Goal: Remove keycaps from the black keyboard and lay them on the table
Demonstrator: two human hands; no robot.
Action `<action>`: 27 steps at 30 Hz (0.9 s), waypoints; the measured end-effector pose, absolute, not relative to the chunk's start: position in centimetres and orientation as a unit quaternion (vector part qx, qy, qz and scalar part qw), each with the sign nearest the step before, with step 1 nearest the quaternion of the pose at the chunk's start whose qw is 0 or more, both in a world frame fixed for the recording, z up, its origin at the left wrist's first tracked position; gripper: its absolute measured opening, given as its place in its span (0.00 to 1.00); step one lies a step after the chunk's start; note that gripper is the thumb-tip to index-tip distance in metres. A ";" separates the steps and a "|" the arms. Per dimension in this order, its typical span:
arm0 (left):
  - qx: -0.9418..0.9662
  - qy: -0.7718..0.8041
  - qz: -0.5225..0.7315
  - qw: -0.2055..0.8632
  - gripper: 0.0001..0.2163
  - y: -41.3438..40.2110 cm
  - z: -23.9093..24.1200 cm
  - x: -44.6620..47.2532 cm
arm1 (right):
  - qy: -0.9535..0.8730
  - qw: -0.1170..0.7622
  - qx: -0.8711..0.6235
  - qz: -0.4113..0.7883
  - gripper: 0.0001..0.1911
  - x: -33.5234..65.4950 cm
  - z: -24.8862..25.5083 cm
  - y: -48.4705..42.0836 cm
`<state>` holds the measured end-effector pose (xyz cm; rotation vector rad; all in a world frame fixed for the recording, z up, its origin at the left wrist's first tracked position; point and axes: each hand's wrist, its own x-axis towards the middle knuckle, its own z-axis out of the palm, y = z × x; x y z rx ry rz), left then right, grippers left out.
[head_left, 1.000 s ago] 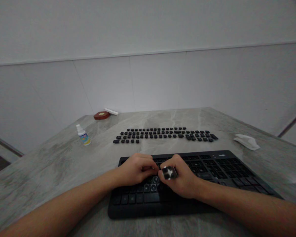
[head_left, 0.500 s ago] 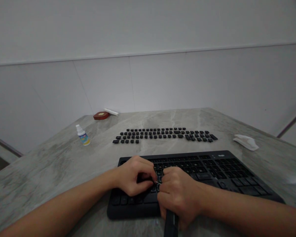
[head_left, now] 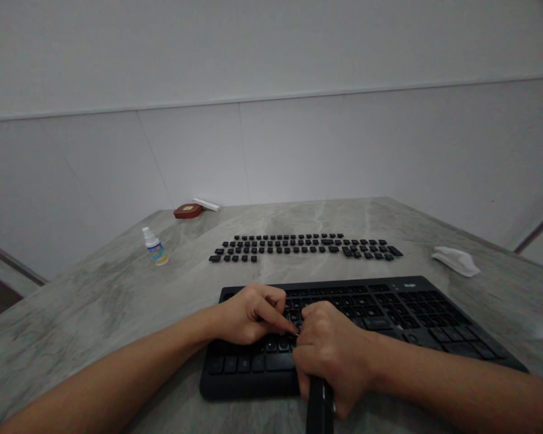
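Observation:
A black keyboard [head_left: 280, 361] lies before me, many of its key positions bare of caps and some caps still on along its front and right. My right hand [head_left: 330, 346] is wrapped round the black handle of a tool [head_left: 320, 405]; the tool's working end is mostly hidden by the fingers, low over the keys. Over the keyboard's left half, my left hand [head_left: 253, 313] is bent with its index finger reaching to the keys beside my right hand's fingers. Whatever lies under that fingertip is too small to make out.
Behind the keyboard, several loose black keycaps [head_left: 294, 243] are laid out in rows on the grey marbled table [head_left: 117, 301]. A white spray bottle [head_left: 155, 247] stands left, a reddish-brown case [head_left: 187, 210] and white strip [head_left: 206, 204] farther back. White tissue [head_left: 455, 260] lies right.
My left index finger has stretched out toward the right hand, from a curled pinch near the tool's tip. My right hand stays round the handle. The view has shifted slightly.

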<state>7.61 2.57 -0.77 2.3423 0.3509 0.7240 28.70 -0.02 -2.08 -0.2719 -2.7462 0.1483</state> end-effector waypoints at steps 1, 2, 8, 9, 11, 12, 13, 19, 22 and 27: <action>0.893 0.135 0.277 0.327 0.12 2.6 -0.9 7.6 | -0.976 0.181 -0.101 0.061 0.06 28.7 -1.9 0.0; 0.892 0.138 0.278 0.327 0.12 2.6 -1.0 7.6 | -0.976 0.174 -0.109 0.070 0.06 28.8 -1.8 0.0; 0.889 0.152 0.284 0.325 0.12 2.6 -1.0 7.6 | -0.981 0.122 -0.137 0.063 0.06 28.8 -1.2 -0.2; 0.889 0.149 0.285 0.327 0.11 2.6 -0.9 7.6 | -0.985 0.113 -0.122 0.040 0.07 28.7 -1.3 -0.2; 0.889 0.140 0.282 0.333 0.11 2.6 -0.8 7.7 | -0.992 0.088 -0.085 -0.010 0.10 28.6 -1.3 -0.4; 0.889 0.136 0.282 0.335 0.11 2.6 -0.8 7.7 | -0.994 0.075 -0.070 -0.029 0.12 28.5 -1.3 -0.5; 0.890 0.132 0.280 0.336 0.11 2.6 -0.7 7.7 | -0.995 0.064 -0.061 -0.042 0.13 28.5 -1.3 -0.6; 0.885 0.127 0.265 0.362 0.12 2.5 -0.5 7.7 | -0.995 0.058 -0.061 -0.062 0.13 28.3 -0.8 -0.9; 0.882 0.118 0.258 0.375 0.11 2.5 -0.3 7.6 | -0.994 0.055 -0.051 -0.075 0.12 28.2 -0.4 -1.1; 0.882 0.118 0.269 0.369 0.11 2.5 -0.3 7.6 | -0.995 0.065 -0.035 -0.069 0.12 28.4 -0.5 -0.9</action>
